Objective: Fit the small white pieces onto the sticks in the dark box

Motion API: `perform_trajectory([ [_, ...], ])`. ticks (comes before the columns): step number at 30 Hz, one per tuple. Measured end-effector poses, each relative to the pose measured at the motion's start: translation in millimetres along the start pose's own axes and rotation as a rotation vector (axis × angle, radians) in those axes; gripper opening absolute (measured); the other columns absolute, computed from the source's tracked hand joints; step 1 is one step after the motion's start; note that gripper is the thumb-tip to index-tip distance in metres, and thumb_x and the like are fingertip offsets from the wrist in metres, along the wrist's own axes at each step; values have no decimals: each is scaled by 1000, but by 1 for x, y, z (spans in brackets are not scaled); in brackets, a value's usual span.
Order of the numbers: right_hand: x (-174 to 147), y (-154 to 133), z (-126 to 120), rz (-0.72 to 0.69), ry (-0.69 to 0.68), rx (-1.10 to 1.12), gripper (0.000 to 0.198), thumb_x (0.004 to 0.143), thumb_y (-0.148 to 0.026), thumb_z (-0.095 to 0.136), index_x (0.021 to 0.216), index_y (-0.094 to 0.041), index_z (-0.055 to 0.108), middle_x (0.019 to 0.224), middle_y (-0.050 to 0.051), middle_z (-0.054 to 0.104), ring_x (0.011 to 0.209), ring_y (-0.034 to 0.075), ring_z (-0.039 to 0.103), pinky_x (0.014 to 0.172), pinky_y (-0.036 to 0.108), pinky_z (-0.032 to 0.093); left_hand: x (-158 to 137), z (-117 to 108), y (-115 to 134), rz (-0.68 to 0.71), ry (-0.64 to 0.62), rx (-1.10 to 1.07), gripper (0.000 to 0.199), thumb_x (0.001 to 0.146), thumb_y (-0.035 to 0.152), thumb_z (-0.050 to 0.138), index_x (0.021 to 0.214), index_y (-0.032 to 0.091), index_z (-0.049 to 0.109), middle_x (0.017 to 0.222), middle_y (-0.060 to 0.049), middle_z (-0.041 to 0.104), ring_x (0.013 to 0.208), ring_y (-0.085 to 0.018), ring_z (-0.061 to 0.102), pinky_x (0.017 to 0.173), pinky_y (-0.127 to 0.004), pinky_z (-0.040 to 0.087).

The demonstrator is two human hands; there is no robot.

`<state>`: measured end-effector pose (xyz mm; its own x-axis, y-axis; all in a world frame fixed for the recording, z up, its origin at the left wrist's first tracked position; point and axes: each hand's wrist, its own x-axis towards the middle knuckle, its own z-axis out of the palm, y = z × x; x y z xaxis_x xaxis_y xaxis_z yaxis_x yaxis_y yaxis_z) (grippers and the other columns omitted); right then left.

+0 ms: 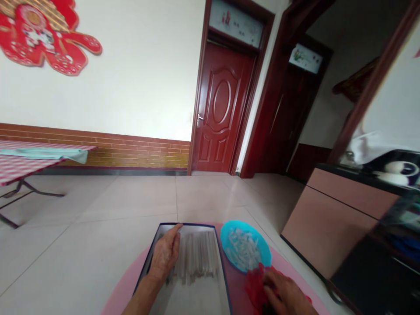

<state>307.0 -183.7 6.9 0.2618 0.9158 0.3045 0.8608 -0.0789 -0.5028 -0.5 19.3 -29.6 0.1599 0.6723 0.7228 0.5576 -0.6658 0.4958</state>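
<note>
My left hand (166, 253) rests over the left part of a shallow tray (187, 302) with a dark rim. Its index finger stretches toward the far rim and nothing shows in its grasp; some fingers are hidden. Beside it, inside the tray, lies a row of several thin, pale, clear-looking sticks or tubes (198, 258). At the lower right my right hand (285, 293), blurred, has its fingers curled on crumpled red material (254, 286), cloth or plastic. Just beyond that hand sits a blue bowl (225, 238) holding many small whitish, translucent pieces (244, 251).
Tray and bowl stand on a round pink table (123, 288). A folding table (19, 164) with a checked cover stands at the left. A cabinet (344, 214) is on the right. Behind are a tiled floor (131, 197) and a closed red door (221, 105).
</note>
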Motion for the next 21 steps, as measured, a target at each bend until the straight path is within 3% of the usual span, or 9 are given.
perform_trajectory([
  [2, 25, -32, 1, -50, -88, 154, 16, 77, -34, 54, 73, -28, 67, 69, 2, 68, 64, 20, 61, 63, 30, 46, 0, 0, 2, 23, -15, -12, 34, 92, 24, 38, 113, 19, 63, 103, -7, 74, 93, -20, 70, 83, -32, 56],
  [5, 69, -93, 18, -160, 1, 377, 17, 75, -38, 58, 76, -26, 71, 79, 5, 70, 75, 22, 62, 72, 32, 47, 0, -1, 5, 30, -31, -11, 34, 93, 25, 37, 113, 18, 63, 103, -8, 74, 93, -20, 70, 84, -32, 56],
  [7, 95, -128, 44, -97, 87, 607, 23, 73, -42, 60, 80, -24, 73, 86, 6, 71, 83, 24, 62, 77, 33, 48, -1, -2, 8, 18, -27, 1, 34, 94, 27, 37, 115, 18, 62, 101, -9, 74, 91, -20, 71, 82, -32, 57],
  [9, 114, -152, 76, 98, 37, 854, 31, 68, -47, 64, 83, -22, 74, 75, 5, 70, 76, 23, 62, 67, 32, 49, -1, -3, 9, 0, -18, 13, 34, 94, 28, 36, 115, 18, 61, 95, -9, 75, 86, -20, 72, 78, -31, 57],
  [11, 123, -162, 108, 295, -70, 1080, 39, 64, -50, 68, 89, -20, 73, 66, 2, 66, 68, 20, 61, 59, 30, 48, -1, -4, 10, -7, -17, 16, 33, 94, 27, 36, 113, 18, 62, 93, -9, 75, 83, -20, 72, 75, -30, 58],
  [15, 121, -157, 149, 447, -165, 1456, 41, 51, -42, 80, 84, -19, 72, 70, 1, 68, 67, 17, 62, 61, 27, 49, -3, 1, 8, 17, 2, 13, 31, 93, 24, 37, 111, 18, 62, 98, -9, 75, 85, -20, 72, 77, -31, 57],
  [18, 116, -150, 156, 485, -220, 1595, 38, 47, -36, 86, 77, -19, 70, 68, 0, 68, 64, 15, 63, 63, 26, 50, -3, 4, 10, 7, -22, 8, 31, 92, 23, 38, 112, 19, 61, 99, -8, 74, 86, -20, 71, 78, -32, 57],
  [21, 115, -149, 154, 453, -218, 1599, 37, 48, -35, 87, 78, -19, 70, 75, 1, 70, 66, 15, 64, 66, 28, 51, -2, 4, 14, -3, -64, 2, 31, 92, 23, 39, 113, 19, 61, 100, -8, 74, 87, -21, 71, 80, -33, 57],
])
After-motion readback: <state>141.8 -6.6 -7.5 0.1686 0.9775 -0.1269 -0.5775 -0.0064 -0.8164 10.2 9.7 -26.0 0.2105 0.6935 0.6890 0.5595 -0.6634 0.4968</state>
